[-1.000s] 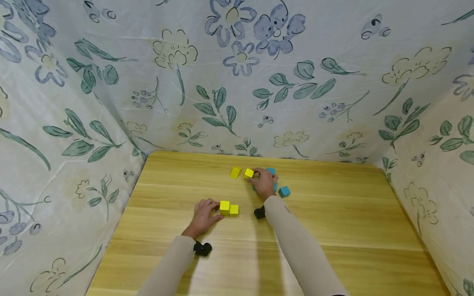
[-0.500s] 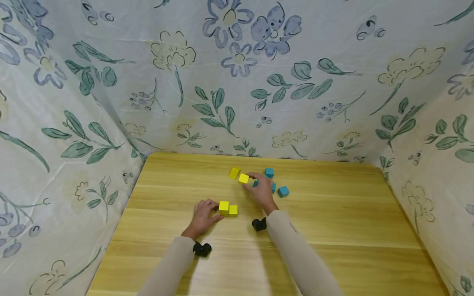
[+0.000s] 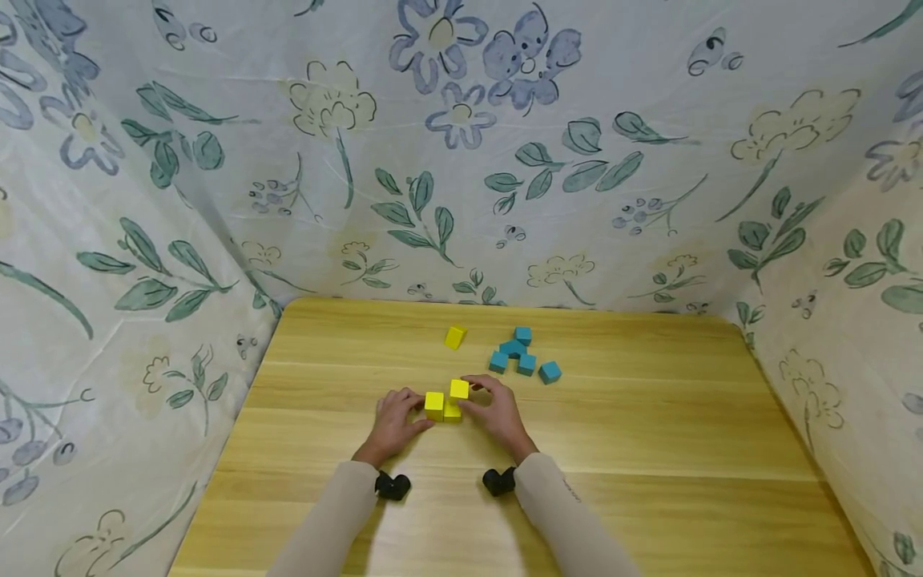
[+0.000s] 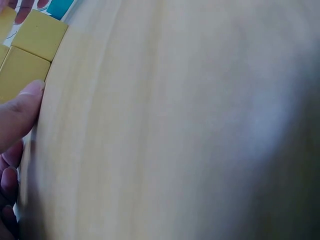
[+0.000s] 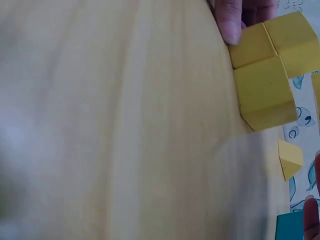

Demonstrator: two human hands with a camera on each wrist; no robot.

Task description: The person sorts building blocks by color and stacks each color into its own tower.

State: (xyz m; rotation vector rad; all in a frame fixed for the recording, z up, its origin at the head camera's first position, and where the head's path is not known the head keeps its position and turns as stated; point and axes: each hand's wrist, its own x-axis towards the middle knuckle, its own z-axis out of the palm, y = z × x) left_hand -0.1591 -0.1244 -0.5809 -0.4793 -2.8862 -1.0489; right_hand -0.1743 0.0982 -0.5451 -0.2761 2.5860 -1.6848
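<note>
Yellow cubes [image 3: 434, 406] pinched singly in right grip [image 3: 499, 411], left grip [image 3: 394, 421], table edges [image 3: 235, 433] well apart

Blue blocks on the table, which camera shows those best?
The head view: five blue blocks show there in plain sight. The left wrist view catches only a sliver of blue at its top edge; the right wrist view has part of one block, cut off at the bottom.

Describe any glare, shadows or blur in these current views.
Head view: yellow blocks fairly sharp, glare on the table between the sleeves, shadows beside them; left wrist view: table soft, bluish sheen and dark shadow toward right; right wrist view: table soft, bluish sheen at left.
</note>
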